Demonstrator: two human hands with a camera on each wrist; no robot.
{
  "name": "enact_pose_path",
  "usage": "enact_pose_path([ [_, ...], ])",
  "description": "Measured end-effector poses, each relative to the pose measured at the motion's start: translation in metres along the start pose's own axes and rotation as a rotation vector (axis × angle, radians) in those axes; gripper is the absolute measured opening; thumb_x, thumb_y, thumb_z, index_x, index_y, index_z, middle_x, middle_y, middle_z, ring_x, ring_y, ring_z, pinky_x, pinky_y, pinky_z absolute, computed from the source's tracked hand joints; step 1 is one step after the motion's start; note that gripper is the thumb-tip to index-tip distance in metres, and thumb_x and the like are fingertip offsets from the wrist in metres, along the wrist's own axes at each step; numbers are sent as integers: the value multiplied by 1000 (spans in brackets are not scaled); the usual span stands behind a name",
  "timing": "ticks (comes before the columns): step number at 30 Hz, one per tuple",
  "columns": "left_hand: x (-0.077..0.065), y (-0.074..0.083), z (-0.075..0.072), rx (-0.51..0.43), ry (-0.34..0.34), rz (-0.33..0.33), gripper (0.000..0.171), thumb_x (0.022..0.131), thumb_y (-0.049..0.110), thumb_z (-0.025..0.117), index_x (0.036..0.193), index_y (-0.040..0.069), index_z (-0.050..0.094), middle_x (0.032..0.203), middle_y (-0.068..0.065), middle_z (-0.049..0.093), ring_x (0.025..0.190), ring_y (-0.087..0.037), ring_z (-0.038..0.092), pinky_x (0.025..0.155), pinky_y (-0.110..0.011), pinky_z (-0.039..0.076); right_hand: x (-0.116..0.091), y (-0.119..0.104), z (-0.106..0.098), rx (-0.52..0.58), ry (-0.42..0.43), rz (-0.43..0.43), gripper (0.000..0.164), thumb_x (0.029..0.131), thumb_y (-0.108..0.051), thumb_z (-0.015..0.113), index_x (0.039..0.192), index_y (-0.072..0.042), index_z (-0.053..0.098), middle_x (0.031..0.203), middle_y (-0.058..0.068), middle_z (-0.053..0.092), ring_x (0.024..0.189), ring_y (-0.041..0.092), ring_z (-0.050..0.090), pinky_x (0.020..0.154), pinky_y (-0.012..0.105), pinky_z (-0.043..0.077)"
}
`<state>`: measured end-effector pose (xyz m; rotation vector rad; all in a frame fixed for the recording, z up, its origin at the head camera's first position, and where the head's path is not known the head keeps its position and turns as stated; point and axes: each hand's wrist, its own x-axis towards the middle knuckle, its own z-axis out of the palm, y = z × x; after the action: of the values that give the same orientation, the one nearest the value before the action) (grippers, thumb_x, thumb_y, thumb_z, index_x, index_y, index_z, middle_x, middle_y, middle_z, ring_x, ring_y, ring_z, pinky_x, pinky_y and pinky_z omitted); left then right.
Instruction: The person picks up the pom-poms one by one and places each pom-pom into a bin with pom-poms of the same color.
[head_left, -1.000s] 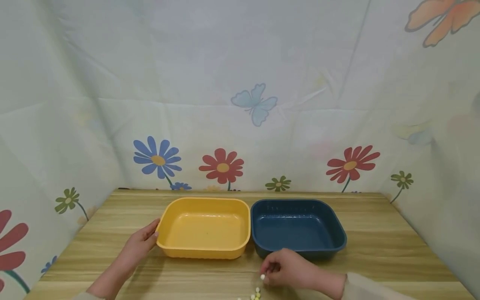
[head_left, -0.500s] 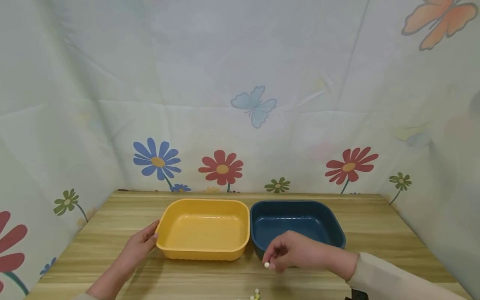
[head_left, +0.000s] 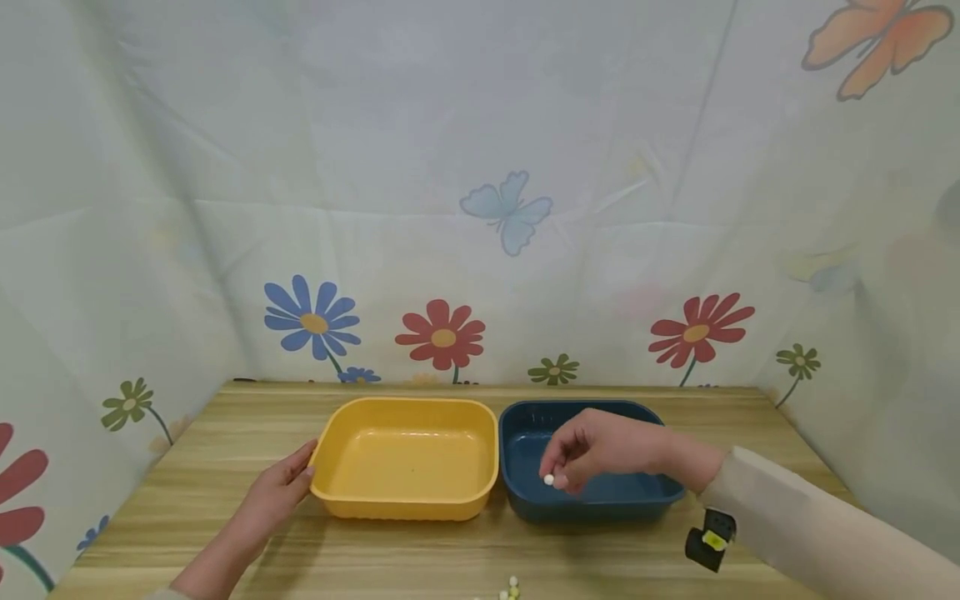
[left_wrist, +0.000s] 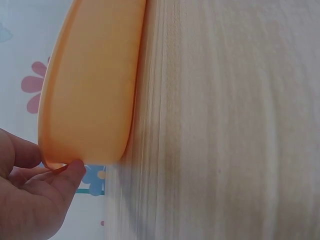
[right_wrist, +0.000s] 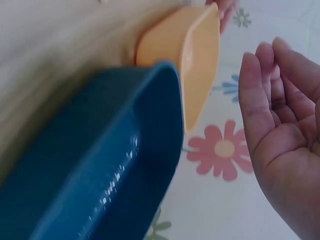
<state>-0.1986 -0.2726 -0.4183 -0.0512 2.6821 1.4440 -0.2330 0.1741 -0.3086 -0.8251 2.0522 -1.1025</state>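
Observation:
My right hand is above the dark blue tub, pinching a small white ball between thumb and fingertips. In the right wrist view the ball is hidden behind the fingers; the hand appears apart from the tub's rim. To the left, the yellow tub stands beside the blue one, with nothing visible inside. My left hand holds the yellow tub's left edge; the left wrist view shows its thumb and fingers at the rim's corner. Several small white and yellowish balls lie at the bottom frame edge.
Both tubs sit side by side on a wood-grain table. A pale cloth printed with flowers and butterflies encloses the back and sides. A small black device hangs below the right sleeve.
My right hand has lifted the white ball from in front of the blue tub and carried it forward over the tub. The left hand stays at the yellow tub's edge.

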Motion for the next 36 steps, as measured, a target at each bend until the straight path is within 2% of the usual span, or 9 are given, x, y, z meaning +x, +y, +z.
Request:
enact_pose_path([
  [6,1,0,0,4,3,1,55,109,6,38,158,-11,19,160,-33,29,148,-44,37,112,-41,52,10,-1,-25,-47,-29,35,27,97,-9,67,114,12,67,87,-4,70,81,12,66,86,30,64],
  [14,0,2,-2,-5,-7,-1,55,110,7,37,159,-10,18,161,-34,28,148,-46,37,111,-40,53,33,6,-47,-123,-5,93,24,97,-9,66,115,8,68,85,-4,67,82,12,65,90,32,64],
  [22,1,1,-2,-7,-13,-7,55,110,7,37,159,-10,17,161,-34,27,149,-46,36,111,-41,52,55,24,-55,-195,-13,171,20,97,-12,68,113,1,72,89,0,70,81,11,66,86,29,65],
  [31,0,1,-2,4,-16,-14,56,111,9,37,159,-10,17,161,-34,27,149,-46,36,111,-42,52,76,44,-61,-136,-78,273,17,97,-10,68,111,0,73,90,-3,71,79,9,66,85,27,65],
  [36,-1,2,-2,14,-14,-10,56,111,9,38,159,-10,18,160,-33,28,149,-46,36,111,-43,52,85,53,-62,-134,-98,297,15,98,-10,68,110,-2,73,89,-4,70,78,8,66,85,26,64],
])
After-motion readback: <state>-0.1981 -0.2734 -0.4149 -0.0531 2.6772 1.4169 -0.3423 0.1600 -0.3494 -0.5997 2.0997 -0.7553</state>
